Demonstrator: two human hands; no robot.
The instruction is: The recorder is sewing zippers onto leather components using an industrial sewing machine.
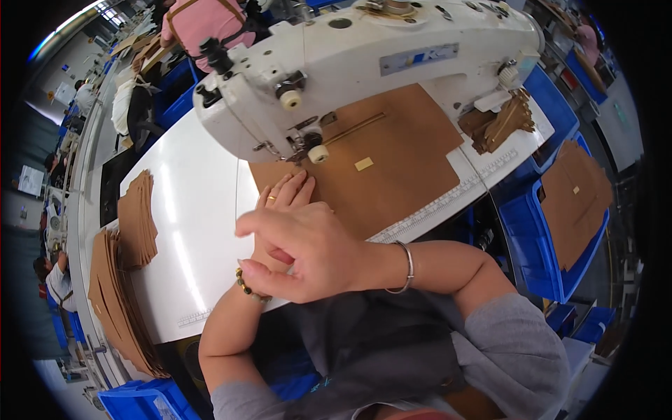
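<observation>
My left hand (283,192) lies flat with its fingers stretched out on a brown leather-like panel (413,140), close to the needle area of a white sewing machine (364,59). My right hand (311,245) crosses above my left wrist, its fingers loosely curled and its thumb apart from them. Nothing shows between them. The right thumb appears beside the beaded bracelet (243,283) on my left wrist; whether they touch I cannot tell. The panel bears a small pale yellow rectangle (364,164) and a narrow slit-like strip. My right hand covers part of the left one.
Brown pieces are stacked at the left table edge (136,217), with larger panels (112,301) beside them. Narrow brown strips (500,122) lie under the machine's right end. A blue bin (535,259) at right holds more panels (577,203). Another person in pink (210,28) is beyond.
</observation>
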